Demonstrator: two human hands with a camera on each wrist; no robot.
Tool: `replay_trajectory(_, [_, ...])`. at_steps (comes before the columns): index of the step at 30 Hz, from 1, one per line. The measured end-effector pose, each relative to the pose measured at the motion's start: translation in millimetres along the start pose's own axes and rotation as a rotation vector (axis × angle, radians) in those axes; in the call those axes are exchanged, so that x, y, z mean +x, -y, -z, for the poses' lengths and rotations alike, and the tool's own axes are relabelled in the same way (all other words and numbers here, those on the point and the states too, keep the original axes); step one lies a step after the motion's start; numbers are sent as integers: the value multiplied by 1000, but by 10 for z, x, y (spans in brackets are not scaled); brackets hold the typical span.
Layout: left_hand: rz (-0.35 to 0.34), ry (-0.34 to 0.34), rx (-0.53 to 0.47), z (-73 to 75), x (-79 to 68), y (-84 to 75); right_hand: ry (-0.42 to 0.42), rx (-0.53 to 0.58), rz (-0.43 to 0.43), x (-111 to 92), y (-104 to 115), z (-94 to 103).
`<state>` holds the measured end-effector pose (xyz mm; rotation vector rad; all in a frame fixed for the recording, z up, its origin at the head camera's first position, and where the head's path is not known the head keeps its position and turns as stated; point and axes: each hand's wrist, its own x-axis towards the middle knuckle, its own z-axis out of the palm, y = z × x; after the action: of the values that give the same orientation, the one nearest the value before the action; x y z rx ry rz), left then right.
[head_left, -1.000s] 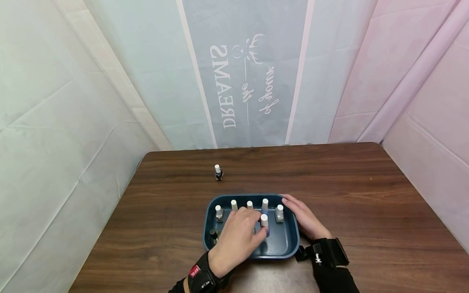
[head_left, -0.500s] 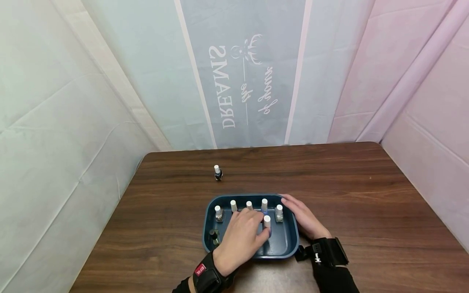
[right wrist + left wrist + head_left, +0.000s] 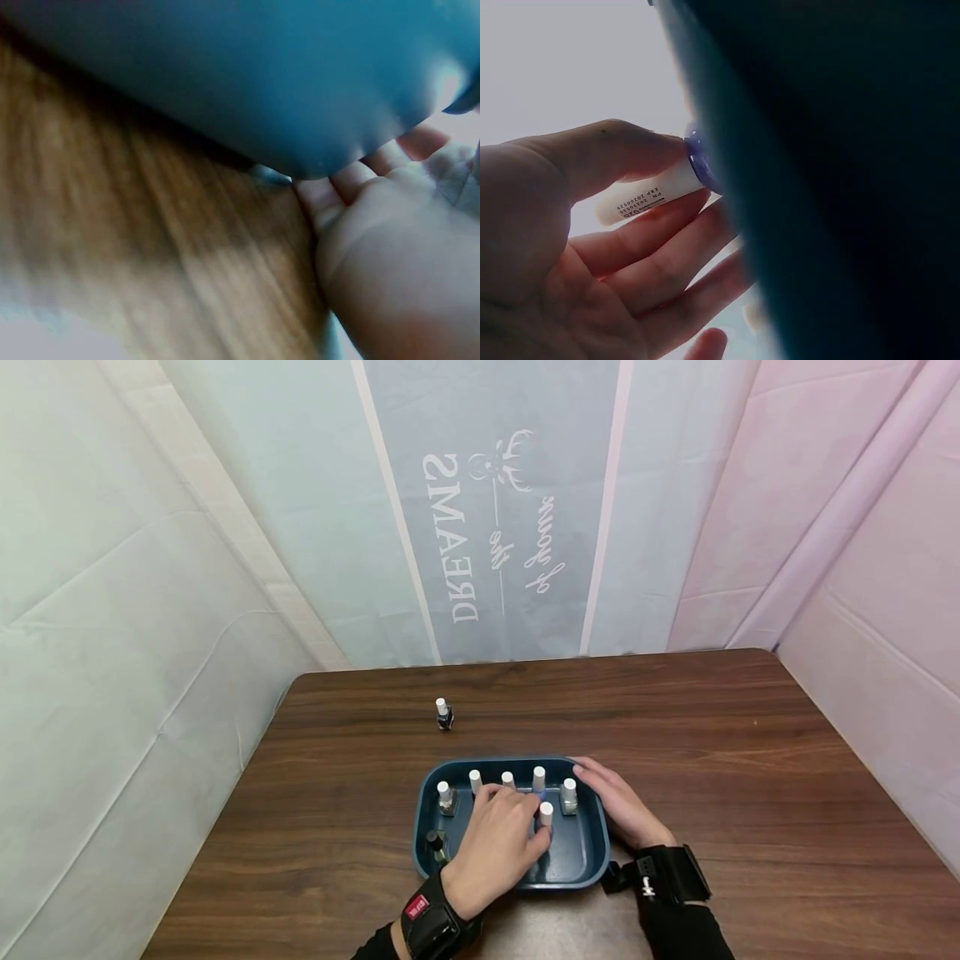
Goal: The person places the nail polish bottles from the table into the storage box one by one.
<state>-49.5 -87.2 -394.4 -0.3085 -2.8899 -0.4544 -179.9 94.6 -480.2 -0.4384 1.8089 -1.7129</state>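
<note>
In the head view, my left hand [image 3: 497, 839] reaches into a dark blue tray [image 3: 587, 860]. Thumb and fingers pinch a nail polish bottle [image 3: 546, 814] with a white cap. Seen from the left wrist, this bottle's glass [image 3: 702, 159] is purple and partly hidden by the tray wall. My right hand [image 3: 624, 806] holds the tray's right far corner, its fingers along the outer wall in the right wrist view. More white-capped bottles stand along the tray's far side, including a clear one [image 3: 569, 797] on the right and another [image 3: 446, 799] on the left.
A dark bottle with a white cap [image 3: 444, 715] stands on the wooden table [image 3: 345, 810] beyond the tray. Near the tray's left wall is a black-capped bottle [image 3: 436, 843]. Pale curtains [image 3: 495, 527] hang behind the table and at both sides.
The left hand has shifted slightly right and toward the near side with the pinched bottle. The right hand stays at the tray's corner.
</note>
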Motion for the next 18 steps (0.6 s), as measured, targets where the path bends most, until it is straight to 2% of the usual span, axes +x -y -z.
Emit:
replay_trajectory(8, [-17, -16, 28, -63, 26, 10, -3, 0, 6, 1, 4, -3])
replay_trajectory(18, [-3, 34, 37, -142, 56, 29, 7, 4, 2, 11, -7, 4])
